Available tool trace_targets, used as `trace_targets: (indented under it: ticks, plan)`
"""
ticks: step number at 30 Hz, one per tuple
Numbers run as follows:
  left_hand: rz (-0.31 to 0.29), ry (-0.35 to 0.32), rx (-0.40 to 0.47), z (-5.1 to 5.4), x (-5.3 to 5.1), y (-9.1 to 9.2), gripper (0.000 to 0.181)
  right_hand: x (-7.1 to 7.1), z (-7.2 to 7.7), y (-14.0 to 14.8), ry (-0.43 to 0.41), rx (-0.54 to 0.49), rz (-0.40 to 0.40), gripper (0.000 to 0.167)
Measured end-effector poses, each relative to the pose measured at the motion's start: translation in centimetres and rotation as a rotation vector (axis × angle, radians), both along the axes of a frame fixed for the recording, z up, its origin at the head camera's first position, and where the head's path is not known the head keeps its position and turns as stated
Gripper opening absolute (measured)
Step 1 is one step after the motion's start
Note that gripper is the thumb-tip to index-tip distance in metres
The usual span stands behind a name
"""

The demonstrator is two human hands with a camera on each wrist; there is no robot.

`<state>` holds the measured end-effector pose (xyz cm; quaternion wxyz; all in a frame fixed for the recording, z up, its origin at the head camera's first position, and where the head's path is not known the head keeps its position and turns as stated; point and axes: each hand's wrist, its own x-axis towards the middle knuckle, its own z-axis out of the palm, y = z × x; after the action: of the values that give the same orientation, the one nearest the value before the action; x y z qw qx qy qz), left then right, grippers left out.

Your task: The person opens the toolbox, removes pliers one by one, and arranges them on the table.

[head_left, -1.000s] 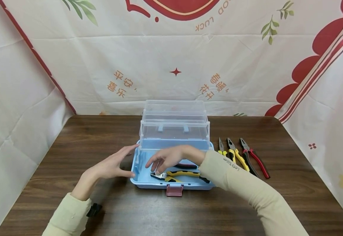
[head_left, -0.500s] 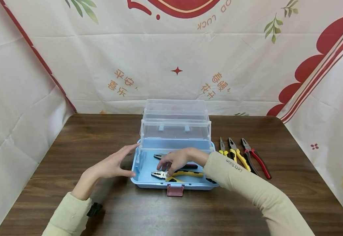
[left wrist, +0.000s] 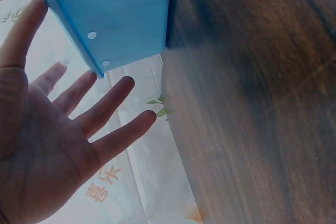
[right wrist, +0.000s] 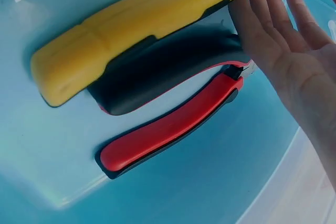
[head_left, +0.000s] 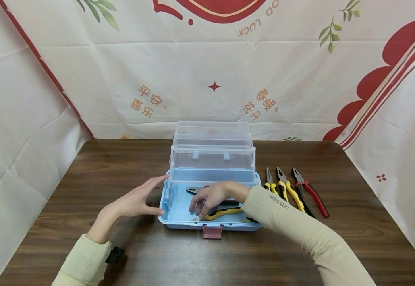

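Your left hand (head_left: pixel 134 204) spread wide, touching left edge of light-blue plastic toolbox (head_left: pixel 178 225); your right hand (head_left: pixel 211 197) over head of yellow-and-black-handled metal pliers (head_left: pixel 225 213), beside red-and-black-handled pliers (right wrist: pixel 168 127), cannot tell if gripping; yellow-and-black pair now nearer toolbox's front edge than earlier

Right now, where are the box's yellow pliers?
In the head view, the yellow pliers are at the front of the blue box, right of centre, partly under the right hand, red pliers just behind.
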<state>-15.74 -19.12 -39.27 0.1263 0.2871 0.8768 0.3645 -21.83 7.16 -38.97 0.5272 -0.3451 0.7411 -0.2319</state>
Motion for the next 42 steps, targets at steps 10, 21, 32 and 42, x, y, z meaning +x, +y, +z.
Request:
trace_targets:
  ticks: [10, 21, 32, 42]
  plan:
    - [0.004, -0.004, 0.0, -0.1, 0.0, -0.1, 0.089, -0.4, -0.4, -0.1, -0.067, 0.0, 0.046, 0.031]
    - [0.01, -0.001, -0.009, 0.0, 0.0, 0.0, 0.09, -0.5, -0.4, 0.0, -0.116, 0.038, 0.106, 0.027]
    - [0.008, -0.003, -0.007, -0.2, 0.0, 0.0, 0.09, -0.3, -0.8, 0.2, -0.078, 0.07, 0.11, 0.03]
    - [0.005, -0.004, -0.001, 0.0, 0.1, 0.0, 0.09, -0.3, -1.1, 0.2, -0.048, 0.053, 0.099, 0.032]
